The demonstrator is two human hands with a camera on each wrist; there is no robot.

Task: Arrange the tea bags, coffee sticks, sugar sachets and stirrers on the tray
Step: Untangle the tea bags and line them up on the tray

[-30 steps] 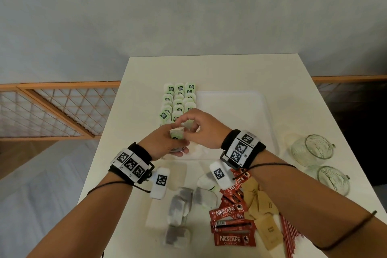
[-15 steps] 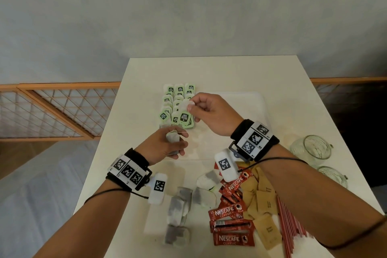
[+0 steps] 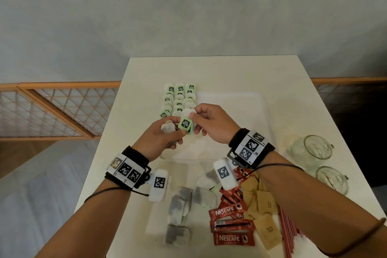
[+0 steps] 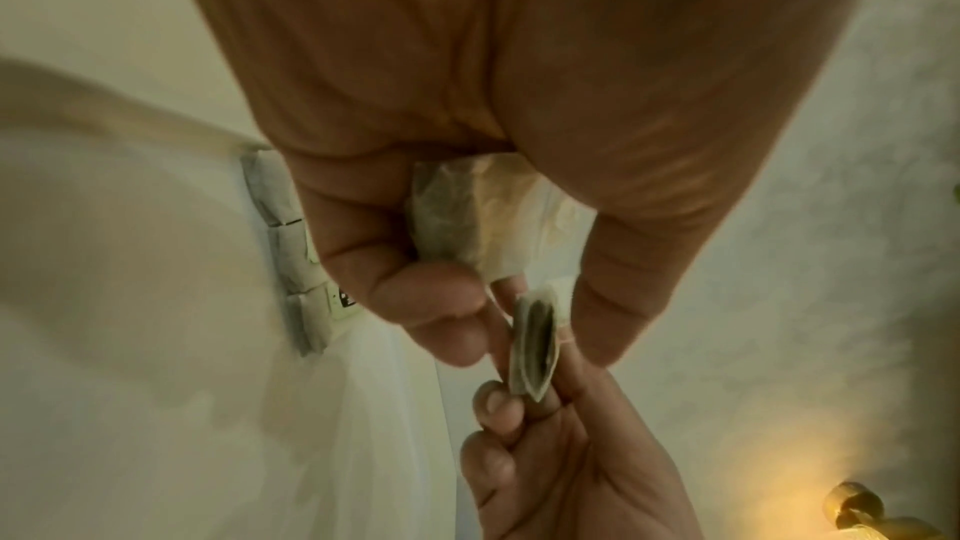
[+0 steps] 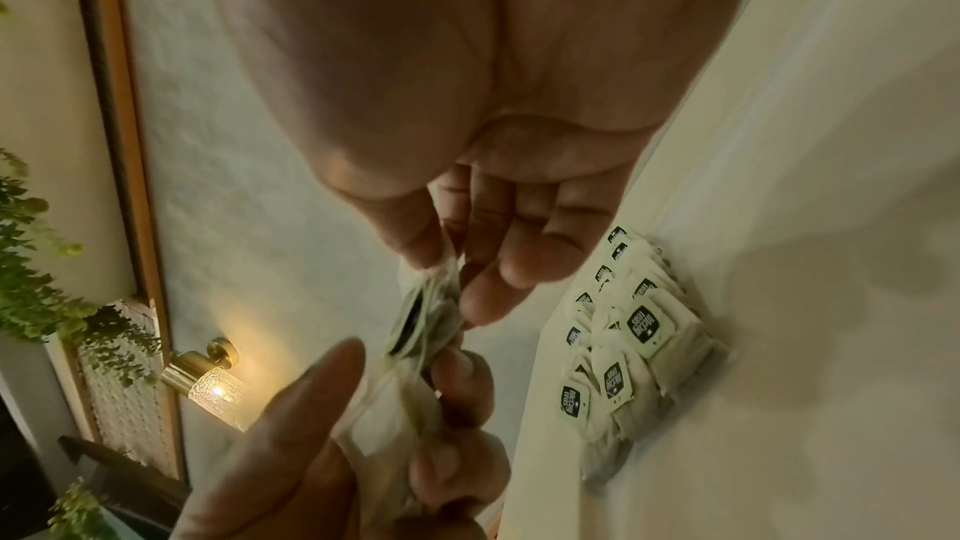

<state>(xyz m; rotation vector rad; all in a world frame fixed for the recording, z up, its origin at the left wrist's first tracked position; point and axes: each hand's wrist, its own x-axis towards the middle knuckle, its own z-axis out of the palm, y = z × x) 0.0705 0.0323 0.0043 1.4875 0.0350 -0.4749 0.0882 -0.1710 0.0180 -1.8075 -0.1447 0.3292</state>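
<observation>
My left hand (image 3: 177,133) grips a small bunch of tea bags (image 3: 167,128) in its palm, seen as a crumpled tea bag bunch (image 4: 462,216) in the left wrist view. My right hand (image 3: 195,120) pinches one tea bag with a green tag (image 3: 186,124) by its top, and the left fingertips (image 4: 446,315) touch it too. Both hands hover over the near left part of the white tray (image 3: 234,111). Rows of tagged tea bags (image 3: 179,98) lie along the tray's left side, the same tea bag rows (image 5: 623,343) showing in the right wrist view.
Loose tea bags (image 3: 180,205) lie on the white table (image 3: 219,73) near me. Red coffee sticks (image 3: 232,226), brown sugar sachets (image 3: 263,216) and red stirrers (image 3: 289,232) lie to their right. Two glass cups (image 3: 314,148) stand at the right edge.
My right hand went out over the tea bag rows, then came back to the left hand. Both hands now meet on the tagged tea bag, farther over the tray than a second ago.
</observation>
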